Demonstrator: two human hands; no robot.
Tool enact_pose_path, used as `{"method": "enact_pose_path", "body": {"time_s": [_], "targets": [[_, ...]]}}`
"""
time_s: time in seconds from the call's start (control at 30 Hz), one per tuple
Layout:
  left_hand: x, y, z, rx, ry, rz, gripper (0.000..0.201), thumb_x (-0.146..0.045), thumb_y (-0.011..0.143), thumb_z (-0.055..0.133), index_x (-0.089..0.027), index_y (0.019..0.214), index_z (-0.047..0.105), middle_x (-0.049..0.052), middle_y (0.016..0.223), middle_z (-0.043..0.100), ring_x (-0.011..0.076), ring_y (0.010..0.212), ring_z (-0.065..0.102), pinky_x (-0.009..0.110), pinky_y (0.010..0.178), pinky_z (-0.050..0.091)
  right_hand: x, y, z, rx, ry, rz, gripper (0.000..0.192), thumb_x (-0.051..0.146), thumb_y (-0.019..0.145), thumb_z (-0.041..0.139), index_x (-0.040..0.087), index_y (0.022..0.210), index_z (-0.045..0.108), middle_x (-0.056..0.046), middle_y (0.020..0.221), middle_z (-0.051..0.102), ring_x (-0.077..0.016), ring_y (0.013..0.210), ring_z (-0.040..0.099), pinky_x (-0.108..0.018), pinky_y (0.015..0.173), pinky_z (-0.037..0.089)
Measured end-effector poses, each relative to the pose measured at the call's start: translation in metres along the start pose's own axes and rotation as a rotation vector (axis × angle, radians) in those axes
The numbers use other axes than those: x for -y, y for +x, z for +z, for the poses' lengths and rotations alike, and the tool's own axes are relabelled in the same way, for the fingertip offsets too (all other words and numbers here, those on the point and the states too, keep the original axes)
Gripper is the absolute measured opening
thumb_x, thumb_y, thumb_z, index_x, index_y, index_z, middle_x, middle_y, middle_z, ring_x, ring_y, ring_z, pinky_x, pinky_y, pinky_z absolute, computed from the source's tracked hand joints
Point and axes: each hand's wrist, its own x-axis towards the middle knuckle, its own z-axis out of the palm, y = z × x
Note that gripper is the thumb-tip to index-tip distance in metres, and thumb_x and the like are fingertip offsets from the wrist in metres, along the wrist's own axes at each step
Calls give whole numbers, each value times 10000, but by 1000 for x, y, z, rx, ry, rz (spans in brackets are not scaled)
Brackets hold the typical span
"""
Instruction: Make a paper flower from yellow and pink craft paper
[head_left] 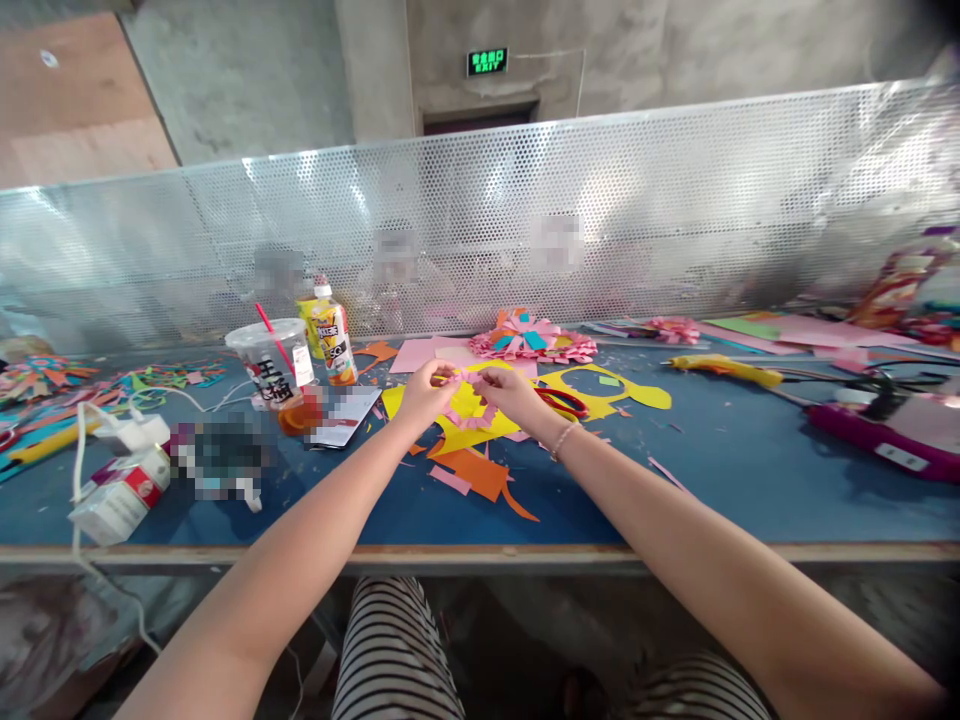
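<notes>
Pink strip [455, 417] located at the fingertips of both hands, directly above the yellow sheet [465, 440]; it hangs in a curve towards the wearer, its two sides spread left and right, so no single straight long axis can be given. Left hand [429, 390] pinched narrow on the strip's far left part; right hand [510, 395] likewise pinched narrow at its far right part; neither is clearly nearer; whether the fingertips touch each other cannot be told. Scissors [568, 403] lie just beyond the right hand, on its right.

Markings: green sign [487, 62] on the wall reads "EXIT" beneath Chinese characters; bottle [339, 340] label appears to show "SQ", remainder not legible; cup [259, 362] bears large dark characters, not read with certainty; box [124, 495] carries a red panel, print too small to read.
</notes>
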Motion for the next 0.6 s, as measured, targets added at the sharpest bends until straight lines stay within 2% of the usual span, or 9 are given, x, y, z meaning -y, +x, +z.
{"method": "enact_pose_path", "body": {"time_s": [0.2, 0.37, 0.6], "targets": [[1, 1, 1, 64, -38, -27, 111, -157, 665, 588, -155, 777, 587, 45, 776, 617, 127, 724, 581, 258, 691, 462, 6, -5, 0, 40, -58, -14, 120, 248, 758, 497, 153, 711, 553, 5, 617, 518, -93, 528, 533, -200, 458, 429], [1, 0, 1, 91, -63, -48, 84, -173, 678, 576, -160, 756, 548, 14, 729, 571, 110, 647, 574, 250, 625, 479, 8, -5, 1, 26, -33, -56, 126, 241, 762, 514, 155, 824, 583, -14, 703, 574, -90, 572, 535, -215, 531, 447], [-1, -3, 1, 65, 1, -11, 141, -212, 662, 624, -166, 762, 535, 14, 751, 575, 104, 662, 568, 235, 627, 469, 3, -2, 2, 6, -24, -130, 137, 267, 735, 542, 153, 791, 594, -9, 671, 571, -101, 583, 512, -235, 545, 418]]}}
